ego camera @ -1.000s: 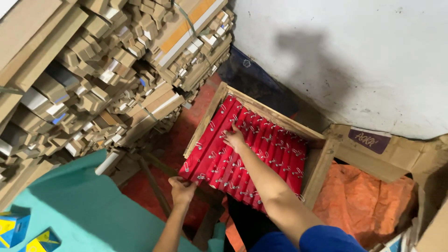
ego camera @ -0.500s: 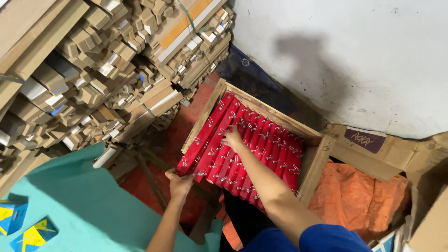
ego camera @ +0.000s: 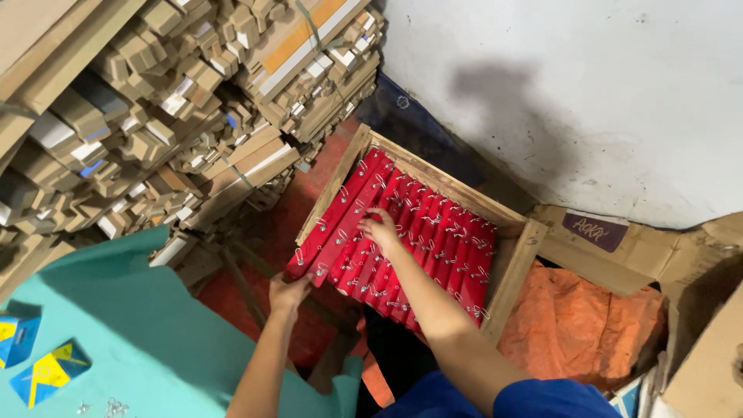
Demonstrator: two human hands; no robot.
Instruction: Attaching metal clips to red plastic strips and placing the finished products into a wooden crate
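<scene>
Both hands (ego camera: pixel 288 291) (ego camera: pixel 381 230) touch red strips (ego camera: pixel 433 240), fingertips hidden beneath.

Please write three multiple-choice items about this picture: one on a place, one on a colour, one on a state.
1. Where does the right hand rest?
A. on the red strips in the wooden tray
B. on the teal sheet
C. on the orange cloth

2. What colour are the strips?
A. blue
B. red
C. green

3. How is the wooden tray set?
A. upside down
B. closed with a lid
C. open, filled with strips

Answers: 1 A, the palm lies on the strips; 2 B, they are plainly red; 3 C, strips fill the open frame, and the left hand grips one end.
</scene>
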